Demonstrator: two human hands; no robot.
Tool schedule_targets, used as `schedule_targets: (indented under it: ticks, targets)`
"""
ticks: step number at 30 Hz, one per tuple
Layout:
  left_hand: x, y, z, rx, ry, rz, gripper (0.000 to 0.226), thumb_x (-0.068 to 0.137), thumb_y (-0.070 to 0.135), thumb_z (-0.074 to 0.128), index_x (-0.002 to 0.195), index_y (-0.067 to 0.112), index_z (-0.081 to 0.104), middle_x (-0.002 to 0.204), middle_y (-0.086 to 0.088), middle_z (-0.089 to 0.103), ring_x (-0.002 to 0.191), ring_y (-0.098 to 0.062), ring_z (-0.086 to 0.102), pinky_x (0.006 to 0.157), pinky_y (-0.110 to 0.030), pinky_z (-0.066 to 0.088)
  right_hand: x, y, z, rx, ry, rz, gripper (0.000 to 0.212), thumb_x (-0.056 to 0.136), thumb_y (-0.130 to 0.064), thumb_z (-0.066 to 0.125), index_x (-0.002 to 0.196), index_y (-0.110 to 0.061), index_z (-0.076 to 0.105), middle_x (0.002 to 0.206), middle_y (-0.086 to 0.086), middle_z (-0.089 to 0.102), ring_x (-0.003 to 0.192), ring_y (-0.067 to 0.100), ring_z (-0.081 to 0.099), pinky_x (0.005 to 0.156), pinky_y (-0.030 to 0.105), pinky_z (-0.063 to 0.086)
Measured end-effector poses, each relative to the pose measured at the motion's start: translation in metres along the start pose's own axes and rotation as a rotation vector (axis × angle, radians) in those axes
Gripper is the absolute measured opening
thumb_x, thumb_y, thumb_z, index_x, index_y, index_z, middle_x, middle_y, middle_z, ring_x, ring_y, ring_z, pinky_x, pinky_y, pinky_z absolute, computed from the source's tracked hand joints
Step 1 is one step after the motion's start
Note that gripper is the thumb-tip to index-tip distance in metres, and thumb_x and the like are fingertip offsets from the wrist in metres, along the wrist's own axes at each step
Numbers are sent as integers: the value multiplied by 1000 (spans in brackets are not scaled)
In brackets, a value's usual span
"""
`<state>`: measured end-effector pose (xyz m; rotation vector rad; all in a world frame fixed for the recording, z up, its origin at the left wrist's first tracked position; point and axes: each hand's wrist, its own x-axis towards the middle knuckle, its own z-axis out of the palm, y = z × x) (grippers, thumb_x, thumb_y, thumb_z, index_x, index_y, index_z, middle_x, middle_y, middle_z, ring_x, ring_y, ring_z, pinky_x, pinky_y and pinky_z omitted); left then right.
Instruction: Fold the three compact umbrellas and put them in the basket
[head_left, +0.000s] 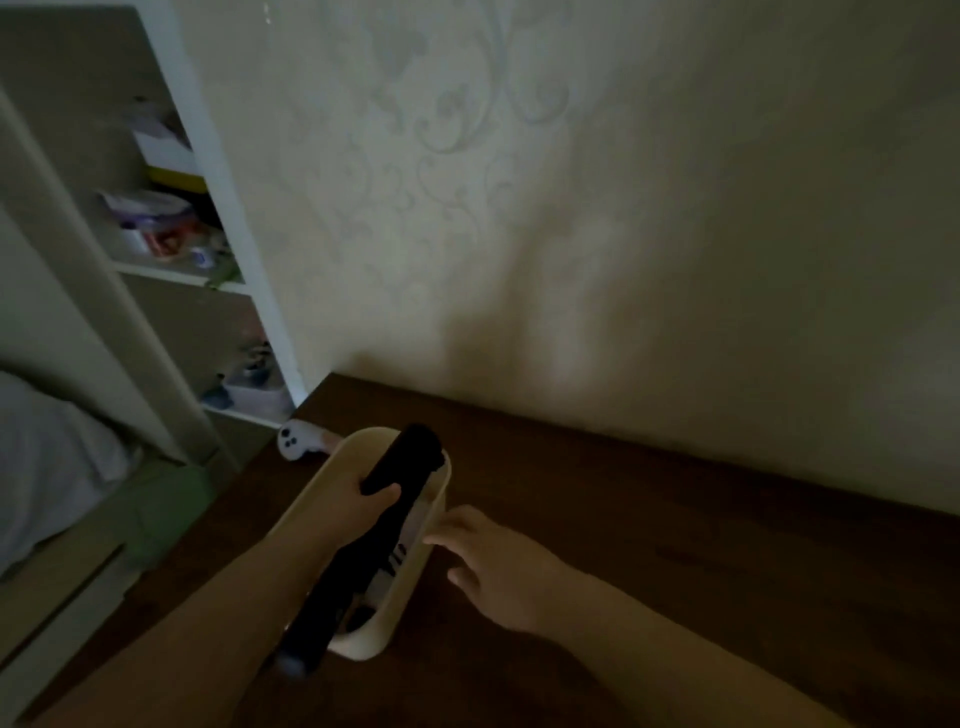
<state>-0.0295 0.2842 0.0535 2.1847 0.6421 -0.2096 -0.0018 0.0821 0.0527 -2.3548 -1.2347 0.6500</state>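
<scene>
Black fabric marks the folded umbrella (402, 462) that the left hand (363, 506) grips around its middle, fingers curled over the sleeve. This umbrella lies lengthwise over the cream basket (410, 582), its far end at the far rim and its near end projecting past the near rim toward the camera. The right hand (493, 566) sits just right of the basket with fingers straight and spread, holding nothing; its fingertips (434, 540) are at the right rim, though actual contact cannot be confirmed. Inside the basket, under the held umbrella, a pale item with dark markings (397, 553) is partly visible; its identity is unclear. The basket stands on a dark wooden table (675, 519) set against a patterned wall (519, 208). A white controller (293, 441) lies at the far left table edge, beside a white shelf unit (208, 234) holding assorted items.
</scene>
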Motion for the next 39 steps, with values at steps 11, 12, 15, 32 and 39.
schedule_targets:
  ticks: [11,12,15,32,39]
  targets:
    - [27,-23,28,182,-118,-142,40,94,31,50,122,2,53,120,-16,60,104,-28,58,84,-31,43,62,8,50,-305,-72,-115,27,97,-22,50,116,-4,58,118,11,51,105,29,53,89,43,48]
    - [29,-21,32,156,-128,-112,41,94,29,50,126,4,50,117,-13,61,95,-22,59,79,-27,43,61,14,49,-307,-73,-115,27,97,-22,50,116,-5,58,119,11,51,107,27,52,91,42,47]
    - [33,-11,50,32,-221,-52,38,94,21,49,132,15,43,95,3,55,73,-1,49,57,-13,34,48,38,44,-335,-77,-95,29,97,-24,49,121,-10,55,126,8,50,112,24,47,95,41,46]
    - [43,37,125,277,-39,329,32,90,32,55,118,21,46,103,1,55,83,-11,55,72,-29,50,-46,85,3,-181,66,242,50,97,-21,50,144,-25,35,157,-6,17,140,17,25,112,32,30]
    - [31,43,104,548,-138,439,39,93,34,49,130,21,42,125,0,51,106,-14,53,91,-28,46,-76,66,-37,115,275,340,36,96,-25,53,131,-32,51,134,-11,51,117,0,48,102,21,40]
